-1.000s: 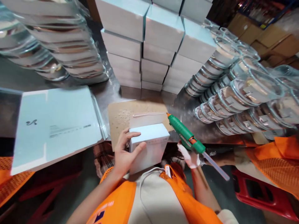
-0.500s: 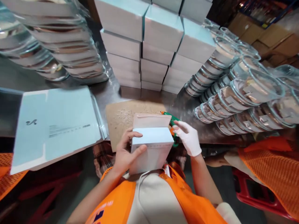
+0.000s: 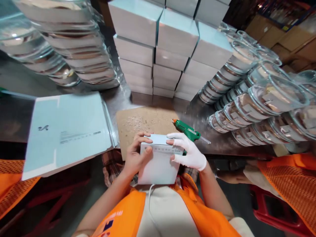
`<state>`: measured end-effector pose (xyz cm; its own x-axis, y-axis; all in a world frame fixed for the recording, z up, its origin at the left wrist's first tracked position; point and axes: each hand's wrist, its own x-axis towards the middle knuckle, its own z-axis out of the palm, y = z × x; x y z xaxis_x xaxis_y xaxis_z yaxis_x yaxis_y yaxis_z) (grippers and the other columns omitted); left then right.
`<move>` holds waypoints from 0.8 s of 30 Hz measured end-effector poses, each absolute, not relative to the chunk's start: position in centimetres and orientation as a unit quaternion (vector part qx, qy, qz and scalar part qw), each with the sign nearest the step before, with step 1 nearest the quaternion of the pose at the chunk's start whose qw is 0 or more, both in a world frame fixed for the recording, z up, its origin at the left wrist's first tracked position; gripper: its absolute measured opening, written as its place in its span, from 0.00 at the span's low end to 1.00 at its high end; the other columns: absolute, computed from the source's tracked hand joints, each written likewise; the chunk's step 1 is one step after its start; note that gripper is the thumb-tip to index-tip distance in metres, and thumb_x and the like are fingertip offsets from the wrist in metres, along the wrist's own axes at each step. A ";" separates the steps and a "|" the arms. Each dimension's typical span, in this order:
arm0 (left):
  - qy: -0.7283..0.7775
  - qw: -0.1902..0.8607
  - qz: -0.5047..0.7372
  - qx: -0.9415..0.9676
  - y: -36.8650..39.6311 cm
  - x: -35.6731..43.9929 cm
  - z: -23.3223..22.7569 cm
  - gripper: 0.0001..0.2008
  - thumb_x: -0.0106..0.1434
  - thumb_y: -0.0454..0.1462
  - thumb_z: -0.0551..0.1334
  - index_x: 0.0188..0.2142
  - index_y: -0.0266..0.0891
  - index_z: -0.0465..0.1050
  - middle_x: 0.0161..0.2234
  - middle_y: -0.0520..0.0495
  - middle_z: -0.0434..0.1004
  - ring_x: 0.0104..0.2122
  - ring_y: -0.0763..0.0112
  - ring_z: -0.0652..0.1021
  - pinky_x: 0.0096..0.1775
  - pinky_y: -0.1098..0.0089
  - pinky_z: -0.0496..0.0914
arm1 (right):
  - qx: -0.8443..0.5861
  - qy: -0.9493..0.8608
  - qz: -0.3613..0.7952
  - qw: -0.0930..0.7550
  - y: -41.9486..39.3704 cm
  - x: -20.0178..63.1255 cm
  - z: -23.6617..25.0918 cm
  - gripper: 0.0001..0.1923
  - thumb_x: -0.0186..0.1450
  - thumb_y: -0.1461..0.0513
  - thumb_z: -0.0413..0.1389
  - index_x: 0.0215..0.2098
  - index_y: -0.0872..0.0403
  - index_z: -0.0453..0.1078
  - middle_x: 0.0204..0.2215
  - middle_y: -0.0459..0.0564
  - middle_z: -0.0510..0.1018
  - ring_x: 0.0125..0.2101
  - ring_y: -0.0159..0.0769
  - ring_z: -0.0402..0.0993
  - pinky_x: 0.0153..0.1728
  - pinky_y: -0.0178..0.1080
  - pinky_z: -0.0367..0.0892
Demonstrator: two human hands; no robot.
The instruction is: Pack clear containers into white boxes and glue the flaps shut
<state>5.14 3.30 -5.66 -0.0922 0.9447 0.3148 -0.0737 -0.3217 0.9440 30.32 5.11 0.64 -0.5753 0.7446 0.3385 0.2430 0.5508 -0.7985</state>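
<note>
The small pale blue box (image 3: 159, 161) was held against the person's chest, just nearer than the brown board (image 3: 145, 123) on the surface (image 3: 197, 113). The left hand (image 3: 135, 157), bare, gripped the box's left side, with the thumb on its front and fingers curled over the top flap. The right hand (image 3: 189, 152), in a white glove, pressed flat fingers on the flap's right end, holding it down.

Judged from this, the flap could have sprung up if either hand eased off too soon, since any glue under it might not have set. Uneven pressure could have seated the flap crooked. Squeezed-out glue could have stuck to the bare fingers or the glove.

The green glue gun (image 3: 189, 131) lay on the surface just right of the board, its orange nozzle pointing toward the board. Its tip could have dripped onto the surface, and the right hand's wrist was close enough to knock it.

A faint line of print ran across the box's front; it was too small to read. Left of the board, a flat unfolded box blank (image 3: 66, 131) bore a dark handwritten-style mark and lines of fine print, also unreadable.

Beyond the board stood stacked finished boxes (image 3: 172, 42). Stacks of clear bowls (image 3: 259, 98) lay to its right, and more clear bowls (image 3: 61, 46) beyond its left. Another person's orange vest (image 3: 291, 177) showed far right of the board.
</note>
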 end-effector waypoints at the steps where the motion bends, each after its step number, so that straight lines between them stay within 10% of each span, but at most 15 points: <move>1: 0.415 0.398 0.606 0.550 3.2 5.0 -5.5 0.19 0.66 0.55 0.69 0.35 0.41 0.76 0.45 0.42 0.76 0.51 0.57 0.81 0.53 0.57 0.76 | -0.301 -0.817 0.346 0.351 5.0 30.0 0.4 0.18 0.70 0.53 0.65 0.57 0.44 0.76 0.60 0.55 0.77 0.60 0.44 0.75 0.62 0.50 0.70; 6: 0.385 0.376 0.607 0.585 2.9 5.1 -4.9 0.15 0.69 0.50 0.67 0.34 0.43 0.79 0.44 0.43 0.78 0.51 0.58 0.79 0.55 0.56 0.75 | -0.322 -0.799 0.342 0.376 5.0 29.6 -1.2 0.10 0.73 0.53 0.61 0.50 0.43 0.78 0.58 0.53 0.78 0.61 0.43 0.74 0.63 0.51 0.70; 11: 0.477 0.396 0.670 0.408 4.2 5.1 -5.0 0.16 0.65 0.51 0.71 0.37 0.43 0.76 0.43 0.47 0.80 0.47 0.63 0.81 0.53 0.63 0.74 | -0.455 -0.765 0.144 0.432 3.1 30.7 -2.0 0.50 0.49 0.33 0.71 0.63 0.45 0.70 0.68 0.59 0.66 0.68 0.61 0.65 0.66 0.63 0.64; 17: 0.452 0.601 0.631 0.188 6.0 6.6 -2.4 0.34 0.56 0.60 0.74 0.54 0.49 0.68 0.36 0.53 0.79 0.31 0.67 0.80 0.39 0.64 0.78 | -0.231 -0.877 -0.260 0.333 0.5 30.1 -1.7 0.07 0.67 0.56 0.66 0.42 0.34 0.76 0.45 0.31 0.84 0.51 0.35 0.77 0.76 0.58 0.42; 24: 0.325 0.493 0.748 0.303 4.8 6.9 -4.3 0.49 0.54 0.68 0.69 0.70 0.64 0.57 0.66 0.43 0.68 0.63 0.56 0.71 0.51 0.61 0.77 | -0.349 -0.765 -0.388 0.376 6.6 34.3 10.0 0.01 0.71 0.58 0.55 0.41 0.45 0.68 0.39 0.44 0.82 0.43 0.39 0.82 0.63 0.58 0.66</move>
